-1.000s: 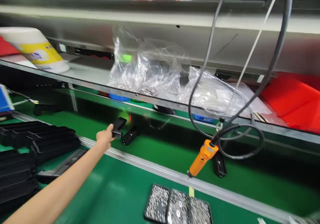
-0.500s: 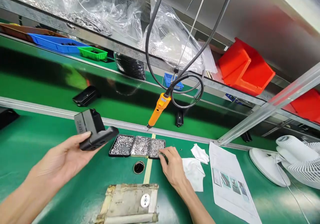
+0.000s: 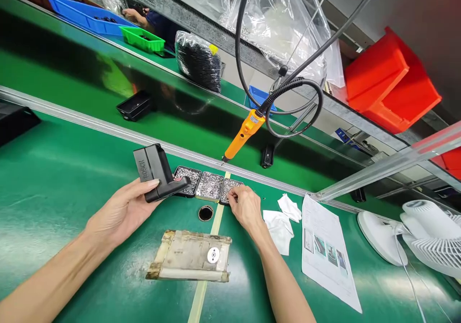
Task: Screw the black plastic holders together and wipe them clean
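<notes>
My left hand (image 3: 126,210) holds a black plastic part (image 3: 154,171) with pale lettering, thumb on its near side. The fingers of my right hand (image 3: 247,207) are pinched together over the rightmost tray of small metal parts (image 3: 227,188); whatever they hold is hidden. Beside that tray are a middle tray with washer-like pieces (image 3: 210,186) and a left tray of metal pieces (image 3: 190,176), partly behind the black part. Nearer to me lies a taped, worn plate (image 3: 187,255) bearing a white disc (image 3: 213,254).
An orange electric screwdriver (image 3: 245,135) hangs above the trays. White cloths (image 3: 279,227), a printed sheet (image 3: 327,251) and a white fan (image 3: 428,236) are on the right. A round black-centred hole or cap (image 3: 205,213) sits below the trays. Behind, a person's hand (image 3: 135,15) shows.
The view has shifted and tilted. The black part in my left hand is now nearer the left tray and overlaps it. My right fingers have closed together at the right tray.
</notes>
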A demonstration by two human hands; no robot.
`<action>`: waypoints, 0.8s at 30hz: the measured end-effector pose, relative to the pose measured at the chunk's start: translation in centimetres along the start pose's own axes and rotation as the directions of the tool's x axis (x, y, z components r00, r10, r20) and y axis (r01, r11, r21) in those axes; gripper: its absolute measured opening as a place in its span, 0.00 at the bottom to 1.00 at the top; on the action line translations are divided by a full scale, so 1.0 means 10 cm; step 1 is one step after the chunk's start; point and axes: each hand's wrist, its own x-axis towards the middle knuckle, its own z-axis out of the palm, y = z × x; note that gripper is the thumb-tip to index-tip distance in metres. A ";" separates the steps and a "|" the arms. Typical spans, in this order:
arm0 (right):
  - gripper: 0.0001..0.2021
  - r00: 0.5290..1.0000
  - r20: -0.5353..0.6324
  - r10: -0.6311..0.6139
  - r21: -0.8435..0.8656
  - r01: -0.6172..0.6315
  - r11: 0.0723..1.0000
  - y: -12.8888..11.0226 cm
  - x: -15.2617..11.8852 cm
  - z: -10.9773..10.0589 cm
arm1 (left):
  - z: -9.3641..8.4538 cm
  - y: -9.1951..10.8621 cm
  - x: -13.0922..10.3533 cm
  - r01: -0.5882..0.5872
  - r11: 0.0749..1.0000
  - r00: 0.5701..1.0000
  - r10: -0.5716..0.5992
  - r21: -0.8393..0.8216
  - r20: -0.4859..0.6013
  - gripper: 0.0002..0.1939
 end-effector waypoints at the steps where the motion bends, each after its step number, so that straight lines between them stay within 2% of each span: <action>1: 0.03 1.000 -0.014 -0.006 0.014 0.006 1.000 0.02 0.00 0.01 | -0.01 -0.01 0.01 0.001 1.000 1.000 -0.001 0.000 -0.001 0.22; 6: 0.05 0.994 -0.112 -0.011 0.120 0.025 0.992 0.07 -0.07 -0.04 | -0.02 0.00 0.02 0.010 1.000 1.000 -0.010 0.001 0.002 0.23; 9: 0.06 0.987 -0.153 -0.051 0.216 0.083 0.973 -0.05 -0.36 -0.20 | -0.01 0.03 0.00 0.008 1.000 1.000 -0.008 -0.002 -0.007 0.22; 12: 0.04 0.976 -0.117 -0.186 0.335 0.215 0.917 -0.23 -0.78 -0.34 | 0.00 0.05 -0.02 0.019 1.000 1.000 -0.019 -0.016 -0.015 0.20; 13: 0.04 0.954 -0.129 -0.271 0.404 0.300 0.864 -0.28 -0.91 -0.36 | 0.00 0.05 -0.03 0.023 1.000 1.000 -0.023 -0.021 -0.019 0.20; 15: 0.09 0.919 -0.152 -0.363 0.442 0.392 0.807 -0.32 -1.09 -0.37 | 0.02 0.05 -0.04 0.031 0.999 0.999 -0.032 -0.029 -0.027 0.21; 17: 0.11 0.897 -0.147 -0.418 0.383 0.441 0.811 -0.32 -1.17 -0.36 | 0.06 0.04 -0.06 0.045 0.998 0.998 -0.046 -0.032 -0.030 0.22; 21: 0.13 0.845 -0.022 -0.535 0.137 0.533 0.835 -0.29 -1.17 -0.43 | 0.11 0.04 -0.08 0.050 0.998 0.998 -0.051 -0.036 -0.040 0.23; 24: 0.14 0.831 0.045 -0.554 0.066 0.551 0.832 -0.31 -1.16 -0.54 | 0.12 0.06 -0.08 0.047 0.998 0.997 -0.049 -0.048 -0.058 0.24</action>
